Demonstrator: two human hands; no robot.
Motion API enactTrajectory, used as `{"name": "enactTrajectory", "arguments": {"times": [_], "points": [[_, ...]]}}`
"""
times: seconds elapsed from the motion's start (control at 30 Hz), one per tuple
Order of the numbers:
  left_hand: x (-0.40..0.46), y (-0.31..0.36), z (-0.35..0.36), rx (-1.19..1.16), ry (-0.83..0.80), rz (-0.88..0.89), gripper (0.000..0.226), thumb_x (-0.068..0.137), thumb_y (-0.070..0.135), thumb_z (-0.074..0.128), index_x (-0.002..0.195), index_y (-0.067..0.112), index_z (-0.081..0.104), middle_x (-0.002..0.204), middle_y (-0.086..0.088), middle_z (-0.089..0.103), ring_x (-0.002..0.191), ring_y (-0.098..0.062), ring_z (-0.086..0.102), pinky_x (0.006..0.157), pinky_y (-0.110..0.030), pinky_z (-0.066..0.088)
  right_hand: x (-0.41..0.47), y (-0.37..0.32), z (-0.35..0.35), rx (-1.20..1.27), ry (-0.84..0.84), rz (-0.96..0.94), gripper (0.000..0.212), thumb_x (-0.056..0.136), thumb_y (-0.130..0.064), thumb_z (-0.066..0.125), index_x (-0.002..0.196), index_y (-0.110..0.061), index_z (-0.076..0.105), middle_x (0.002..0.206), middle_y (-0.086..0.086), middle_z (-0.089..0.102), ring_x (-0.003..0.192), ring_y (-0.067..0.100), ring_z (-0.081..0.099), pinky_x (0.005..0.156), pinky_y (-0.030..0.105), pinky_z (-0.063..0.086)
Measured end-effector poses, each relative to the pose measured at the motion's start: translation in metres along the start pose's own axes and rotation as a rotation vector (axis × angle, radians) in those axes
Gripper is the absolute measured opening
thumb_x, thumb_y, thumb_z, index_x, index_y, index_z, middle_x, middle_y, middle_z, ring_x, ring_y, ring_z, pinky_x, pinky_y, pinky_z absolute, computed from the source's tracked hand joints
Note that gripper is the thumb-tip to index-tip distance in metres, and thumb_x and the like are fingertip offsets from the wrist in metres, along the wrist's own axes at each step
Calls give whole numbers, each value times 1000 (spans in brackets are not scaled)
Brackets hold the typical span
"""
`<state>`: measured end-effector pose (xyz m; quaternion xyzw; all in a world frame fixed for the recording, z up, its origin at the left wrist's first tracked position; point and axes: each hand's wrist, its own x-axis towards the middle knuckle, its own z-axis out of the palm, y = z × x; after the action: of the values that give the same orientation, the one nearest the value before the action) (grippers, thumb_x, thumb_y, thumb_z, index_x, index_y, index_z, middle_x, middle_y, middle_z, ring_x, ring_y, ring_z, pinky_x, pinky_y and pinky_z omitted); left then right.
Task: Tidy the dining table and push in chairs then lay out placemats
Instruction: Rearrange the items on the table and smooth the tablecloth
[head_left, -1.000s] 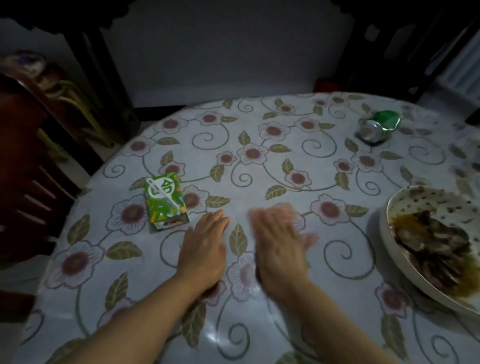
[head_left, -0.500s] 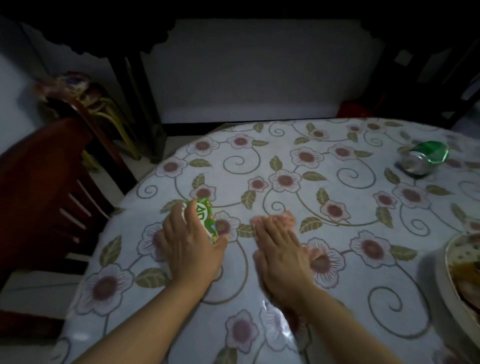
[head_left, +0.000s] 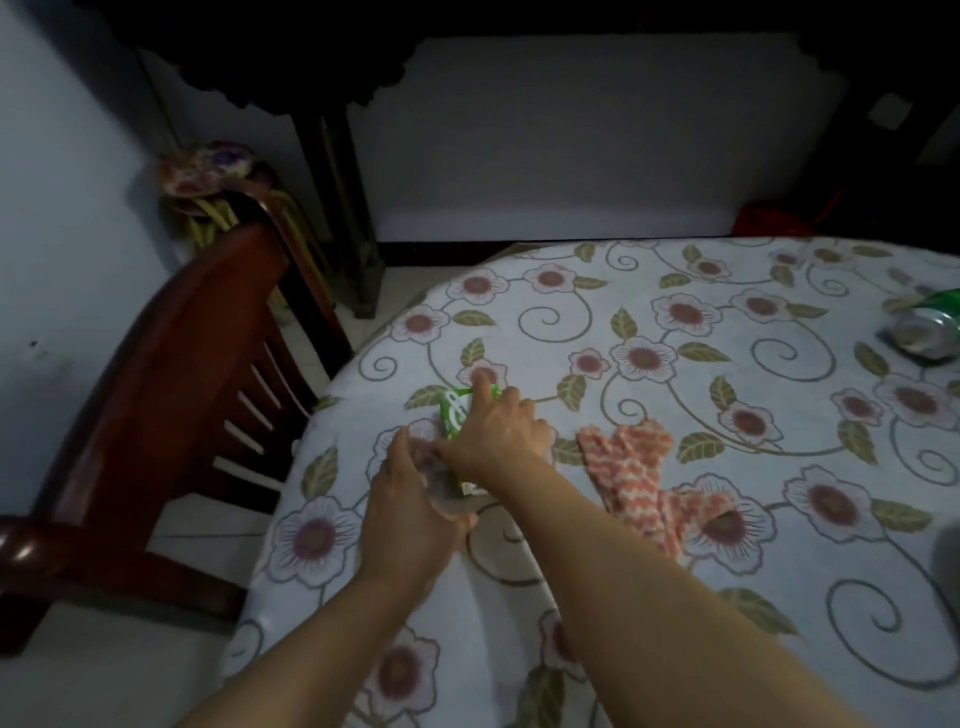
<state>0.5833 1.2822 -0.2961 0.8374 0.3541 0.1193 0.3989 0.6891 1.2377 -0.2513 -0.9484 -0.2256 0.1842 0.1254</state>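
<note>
A small green drink carton (head_left: 451, 415) lies near the left edge of the round table with the flowered cloth (head_left: 675, 322). My right hand (head_left: 493, 431) reaches across and grips the carton's far end from above, index finger stretched over its top. At the carton's near end my left hand (head_left: 410, 499) curls round it; motion blur hides the exact contact. An orange-and-white patterned cloth (head_left: 631, 467) lies crumpled on the table just right of my right hand, touched by neither hand.
A dark red wooden chair (head_left: 182, 374) stands pulled out left of the table. At the far right edge a green drink can (head_left: 927, 327) lies on its side. Behind the chair are stacked stools (head_left: 218, 176) and a dark cabinet leg (head_left: 343, 208).
My right hand left the patterned cloth on the table and crossed left onto the carton. My left hand slid to the carton's near end. The view shifted left, and the dish is out of frame.
</note>
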Motion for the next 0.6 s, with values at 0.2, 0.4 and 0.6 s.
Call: {"name": "enactTrajectory", "arguments": {"times": [0.2, 0.4, 0.6], "points": [[-15, -5, -21, 47, -77, -6, 99, 48, 41, 75, 137, 22, 37, 131, -2, 53, 118, -22, 52, 98, -41, 46, -36, 10, -19, 192, 212, 16, 71, 73, -46, 71, 125, -18, 31, 117, 13, 48, 108, 34, 51, 78, 40, 43], [-44, 17, -21, 59, -234, 15, 94, 66, 30, 80, 144, 21, 28, 144, -6, 39, 130, -23, 40, 108, -37, 37, -82, 81, -55, 321, 601, 287, 66, 70, -29, 74, 116, -15, 28, 110, 8, 46, 94, 32, 56, 71, 40, 46], [-66, 35, -13, 130, -308, 54, 84, 71, 28, 79, 140, 19, 33, 143, -7, 39, 130, -25, 38, 104, -36, 36, -100, 169, -71, 373, 799, 596, 56, 85, -31, 64, 122, -9, 28, 126, 17, 40, 109, 40, 50, 80, 48, 44]]}}
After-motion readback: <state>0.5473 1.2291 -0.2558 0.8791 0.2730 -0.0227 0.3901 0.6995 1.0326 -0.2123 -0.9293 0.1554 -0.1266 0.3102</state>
